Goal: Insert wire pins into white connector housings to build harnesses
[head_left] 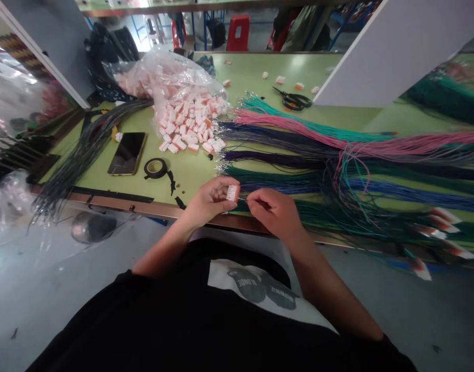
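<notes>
Between its thumb and fingers, my left hand (210, 201) holds a small white and orange connector (233, 193) near the table's front edge. Just to the right, my right hand (273, 209) pinches a thin dark wire (242, 199) whose end meets the connector's orange side. Whether the wire tip is inside the connector is too small to tell. Bundles of pink wires (299, 126), teal, grey, dark blue and green wires lie beyond and to the right of my hands. A heap of white and orange connectors (190, 121) spills from a clear plastic bag (171, 72).
A phone (127, 153) and a roll of black tape (155, 168) lie left of my hands. Black scissors (293, 99) rest farther back. Dark wires (85, 142) hang over the left front edge. A white panel (392, 51) rises at the right.
</notes>
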`<action>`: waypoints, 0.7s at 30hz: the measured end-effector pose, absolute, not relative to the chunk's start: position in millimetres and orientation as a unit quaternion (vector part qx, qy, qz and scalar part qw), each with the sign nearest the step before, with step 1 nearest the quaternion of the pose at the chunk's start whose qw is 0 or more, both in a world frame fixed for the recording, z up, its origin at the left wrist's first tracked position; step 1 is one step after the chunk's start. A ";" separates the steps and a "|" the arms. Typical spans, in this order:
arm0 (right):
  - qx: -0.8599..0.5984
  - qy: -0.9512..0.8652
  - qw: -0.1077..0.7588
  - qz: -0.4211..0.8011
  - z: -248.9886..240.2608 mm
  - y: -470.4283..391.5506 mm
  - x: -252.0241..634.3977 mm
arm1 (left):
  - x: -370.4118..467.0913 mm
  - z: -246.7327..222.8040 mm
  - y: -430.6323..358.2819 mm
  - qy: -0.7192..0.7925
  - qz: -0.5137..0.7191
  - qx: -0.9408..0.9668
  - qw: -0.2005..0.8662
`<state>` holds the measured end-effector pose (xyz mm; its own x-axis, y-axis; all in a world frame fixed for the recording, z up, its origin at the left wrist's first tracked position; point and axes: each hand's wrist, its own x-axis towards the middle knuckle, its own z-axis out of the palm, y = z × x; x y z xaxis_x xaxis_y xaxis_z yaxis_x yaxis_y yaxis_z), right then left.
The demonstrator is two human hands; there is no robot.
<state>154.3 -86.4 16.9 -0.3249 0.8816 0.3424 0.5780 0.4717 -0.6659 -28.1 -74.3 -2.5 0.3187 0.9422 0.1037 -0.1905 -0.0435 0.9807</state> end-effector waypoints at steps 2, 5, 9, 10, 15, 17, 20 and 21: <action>-0.469 -0.786 0.340 0.216 17.5 -87.0 154.5 | -28.0 -1.7 -75.0 0.346 0.469 0.548 0.600; -0.480 -0.791 0.314 0.211 19.3 -87.8 154.4 | -28.0 -1.1 -75.4 0.348 0.465 0.549 0.601; -0.495 -0.795 0.285 0.203 22.2 -88.3 153.6 | -28.0 -2.2 -75.2 0.348 0.462 0.558 0.595; -0.497 -0.795 0.282 0.204 22.8 -88.2 153.7 | -27.8 -2.6 -75.2 0.348 0.464 0.563 0.589; -0.493 -0.796 0.274 0.219 24.6 -87.8 154.8 | -25.4 -4.5 -76.8 0.361 0.474 0.589 0.547; -0.493 -0.801 0.259 0.219 24.2 -88.1 152.7 | -24.2 -5.8 -77.8 0.367 0.474 0.592 0.538; -0.510 -0.811 0.215 0.191 21.8 -89.7 145.9 | -23.6 -8.5 -79.8 0.384 0.470 0.595 0.527; -0.520 -0.812 0.199 0.175 20.7 -90.2 143.5 | -23.8 -9.4 -80.5 0.394 0.470 0.594 0.520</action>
